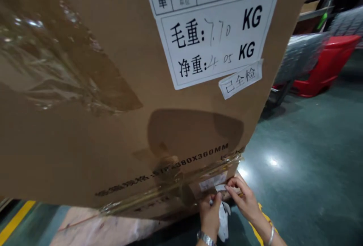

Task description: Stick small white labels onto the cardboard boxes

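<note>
A large brown cardboard box [119, 132] fills most of the view, with a white printed label [215, 45] and a small white sticker [241, 79] on it. Low on the box, near its right corner, both hands are close together beside another whitish label [213, 181]. My left hand [210, 212], with a metal watch at the wrist, is closed on white paper strips [223, 223] that hang down beside it. The fingers of my right hand [241, 195] pinch the end of a small white piece [221, 187].
Brown tape [65, 49] with shiny wrinkles covers the box's upper left. A red plastic object [326, 68] and wrapped grey items [300, 55] stand at the right on the green floor [309, 147]. Yellow floor lines show at the bottom.
</note>
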Motion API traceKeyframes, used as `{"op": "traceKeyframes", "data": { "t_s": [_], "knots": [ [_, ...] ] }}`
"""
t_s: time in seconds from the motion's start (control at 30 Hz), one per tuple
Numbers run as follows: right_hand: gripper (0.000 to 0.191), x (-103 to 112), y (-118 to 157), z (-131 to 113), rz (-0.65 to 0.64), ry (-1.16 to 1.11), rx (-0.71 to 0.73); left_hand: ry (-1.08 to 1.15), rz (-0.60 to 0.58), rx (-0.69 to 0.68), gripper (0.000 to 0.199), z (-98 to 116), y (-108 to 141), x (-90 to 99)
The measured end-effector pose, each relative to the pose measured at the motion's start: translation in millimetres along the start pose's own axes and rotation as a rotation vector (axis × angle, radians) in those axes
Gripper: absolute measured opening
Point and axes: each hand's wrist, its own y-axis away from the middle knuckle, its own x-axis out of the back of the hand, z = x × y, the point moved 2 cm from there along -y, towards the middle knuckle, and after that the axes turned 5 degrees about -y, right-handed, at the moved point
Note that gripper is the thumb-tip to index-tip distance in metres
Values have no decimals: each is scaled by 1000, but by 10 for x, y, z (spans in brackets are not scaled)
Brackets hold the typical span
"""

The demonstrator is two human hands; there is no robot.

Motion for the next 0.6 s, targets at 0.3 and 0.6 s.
{"op": "traceKeyframes", "data": {
  "t_s": [0.3,0.6],
  "knots": [
    [25,-91,47,49,76,53,-67,120,77,-50,51,35,-115,-138],
    [53,92,-12,72,228,7,-542,311,70,240,52,145,26,165]
  ]
}}
